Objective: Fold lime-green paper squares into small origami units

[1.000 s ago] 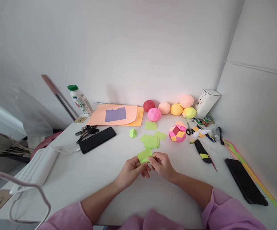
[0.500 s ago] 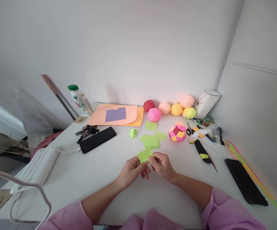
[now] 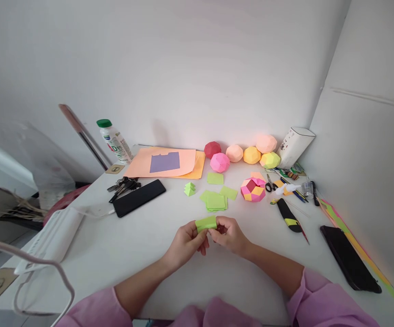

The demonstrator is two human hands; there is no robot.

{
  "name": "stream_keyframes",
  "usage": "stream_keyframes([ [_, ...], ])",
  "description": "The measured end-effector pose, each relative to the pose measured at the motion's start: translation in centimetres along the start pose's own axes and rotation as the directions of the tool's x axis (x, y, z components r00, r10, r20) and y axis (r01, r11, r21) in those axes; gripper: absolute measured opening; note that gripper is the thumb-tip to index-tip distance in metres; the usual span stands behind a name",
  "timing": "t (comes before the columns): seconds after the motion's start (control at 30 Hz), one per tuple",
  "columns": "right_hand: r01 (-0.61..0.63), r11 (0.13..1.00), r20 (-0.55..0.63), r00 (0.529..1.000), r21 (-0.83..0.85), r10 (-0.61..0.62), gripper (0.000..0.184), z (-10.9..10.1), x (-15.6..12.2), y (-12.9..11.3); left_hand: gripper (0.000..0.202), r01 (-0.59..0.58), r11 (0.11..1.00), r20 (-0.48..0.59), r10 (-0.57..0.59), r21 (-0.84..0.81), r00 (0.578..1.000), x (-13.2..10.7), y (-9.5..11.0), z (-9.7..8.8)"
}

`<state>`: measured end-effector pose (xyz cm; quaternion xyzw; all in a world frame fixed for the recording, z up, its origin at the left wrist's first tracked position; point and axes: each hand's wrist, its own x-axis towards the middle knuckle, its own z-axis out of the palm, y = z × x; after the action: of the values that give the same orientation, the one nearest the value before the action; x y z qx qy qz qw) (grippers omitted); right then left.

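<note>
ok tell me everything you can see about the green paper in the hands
The green paper is a plain, bright yellow-green strip, wider than tall, apparently folded or bent over. It tilts slightly, right end higher. The left hand grips its left end, the right hand its right, on the near side of the green stack.

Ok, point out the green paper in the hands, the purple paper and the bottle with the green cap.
Green paper (image 3: 206, 223): head view, middle of its visible face.
Purple paper (image 3: 164, 163): head view, centre of the sheet.
Bottle (image 3: 116, 145): head view, middle of its labelled side.
</note>
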<state>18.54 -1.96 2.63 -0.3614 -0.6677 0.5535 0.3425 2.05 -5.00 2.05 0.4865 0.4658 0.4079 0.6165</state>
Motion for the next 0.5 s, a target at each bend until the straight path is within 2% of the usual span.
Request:
stream_keyframes([
  [0.1,-0.037,0.999,0.034,0.999,0.016,0.037,0.007,0.2,-0.1,0.0,0.03,-0.017,0.998,-0.009,0.018,0.063,1.0,-0.2,-0.1,0.1],
  [0.23,-0.039,0.999,0.04,0.998,-0.021,0.04,0.007,0.2,0.0,-0.2,0.027,-0.03,0.994,0.0,0.03,0.105,1.0,-0.2,-0.3,0.3],
  [0.37,-0.028,0.997,-0.064,0.998,-0.077,0.023,0.009,-0.5,0.5,-0.1,0.025,0.001,0.998,-0.045,0.001,0.061,0.999,0.0,-0.1,0.1],
  [0.5,-0.121,0.992,-0.151,0.982,-0.025,0.116,0.008,-1.4,0.9,0.4,0.025,0.015,1.0,-0.104,-0.014,0.008,0.995,0.2,0.5,-0.2],
])
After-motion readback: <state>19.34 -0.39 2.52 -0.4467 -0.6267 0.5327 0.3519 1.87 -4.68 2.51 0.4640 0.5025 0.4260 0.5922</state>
